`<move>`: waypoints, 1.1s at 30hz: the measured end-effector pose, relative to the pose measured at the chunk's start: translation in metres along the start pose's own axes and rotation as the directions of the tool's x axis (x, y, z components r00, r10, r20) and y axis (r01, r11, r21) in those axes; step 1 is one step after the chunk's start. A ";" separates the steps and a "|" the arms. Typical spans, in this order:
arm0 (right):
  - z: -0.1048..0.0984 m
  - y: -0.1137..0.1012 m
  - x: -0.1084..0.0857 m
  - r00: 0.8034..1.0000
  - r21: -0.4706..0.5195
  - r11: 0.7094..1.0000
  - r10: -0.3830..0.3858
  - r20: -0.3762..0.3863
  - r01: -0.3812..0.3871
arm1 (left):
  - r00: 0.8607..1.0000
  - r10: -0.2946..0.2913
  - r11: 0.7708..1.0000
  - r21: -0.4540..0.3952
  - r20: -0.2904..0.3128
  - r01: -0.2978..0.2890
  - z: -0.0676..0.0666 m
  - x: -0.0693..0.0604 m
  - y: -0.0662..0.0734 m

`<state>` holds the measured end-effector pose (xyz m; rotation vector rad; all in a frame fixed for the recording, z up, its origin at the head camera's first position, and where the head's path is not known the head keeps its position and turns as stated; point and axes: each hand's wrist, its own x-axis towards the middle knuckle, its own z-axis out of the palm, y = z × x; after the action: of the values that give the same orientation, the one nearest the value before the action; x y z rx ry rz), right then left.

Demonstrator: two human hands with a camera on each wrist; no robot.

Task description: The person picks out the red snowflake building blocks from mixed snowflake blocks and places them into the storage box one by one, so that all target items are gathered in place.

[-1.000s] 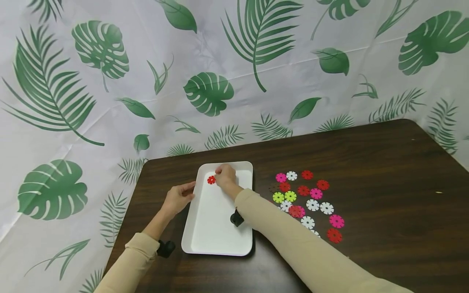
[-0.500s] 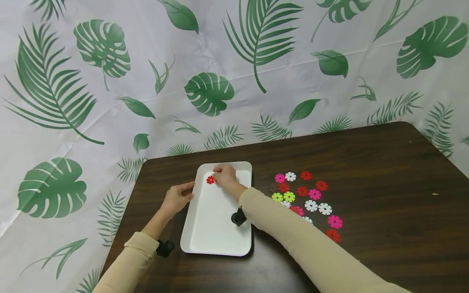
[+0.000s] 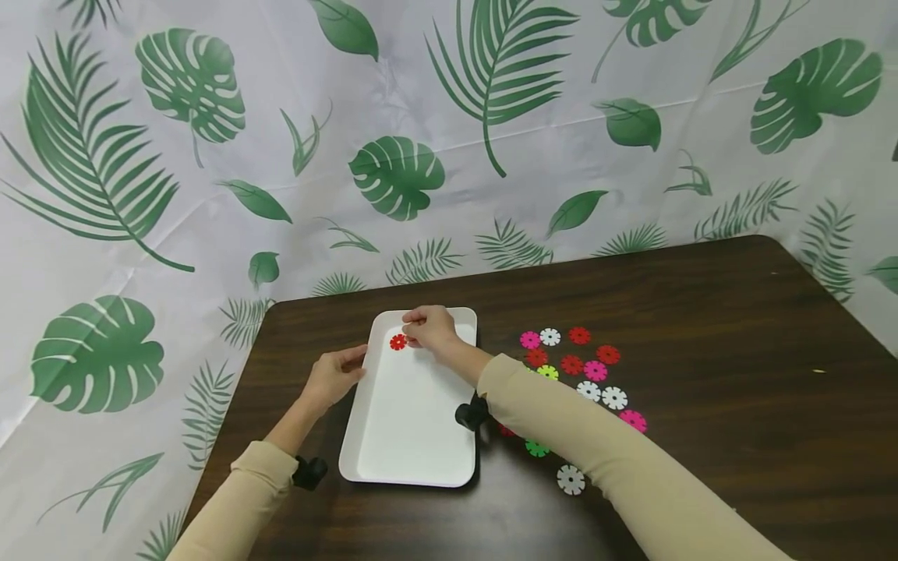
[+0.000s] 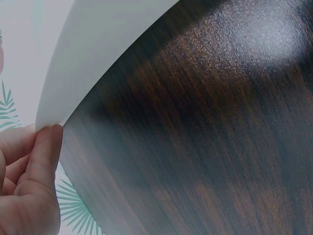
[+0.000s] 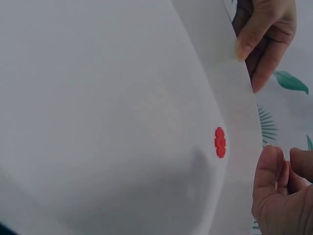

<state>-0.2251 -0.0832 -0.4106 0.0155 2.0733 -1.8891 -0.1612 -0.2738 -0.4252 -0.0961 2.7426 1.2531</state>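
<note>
A white rectangular tray (image 3: 414,421) lies on the table, with one red notched plastic disc (image 3: 397,342) flat inside near its far left corner. My right hand (image 3: 431,328) hovers over the tray's far end, just right of that disc. In the right wrist view, the right thumb (image 5: 302,162) stands apart from the fingers, and nothing shows between them. At the tray's left side, my left hand (image 3: 333,378) touches the rim with extended fingertips. The left wrist view shows the left fingertips (image 4: 55,132) against the tray's outer wall.
Right of the tray, several notched discs in white, red, pink, yellow and green lie scattered, such as a white disc (image 3: 571,480) and a green disc (image 3: 537,448). My right sleeve (image 3: 582,432) covers some. A leaf-print cloth (image 3: 400,179) hangs behind the dark wooden table (image 3: 701,327).
My right hand has lifted slightly and its sleeve has shifted, uncovering a green and a white disc while covering others. The left hand still touches the tray; the red disc stays inside it.
</note>
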 end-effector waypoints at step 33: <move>-0.067 -0.003 -0.018 0.998 0.038 0.998 -0.056 -0.006 0.056 | 1.000 0.001 1.000 0.007 -0.006 -0.001 0.000 -0.003 0.004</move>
<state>-0.2244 -0.0149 -0.3988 -0.0292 2.0614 -1.9628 -0.1587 -0.2711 -0.4212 -0.0982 2.7522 1.2451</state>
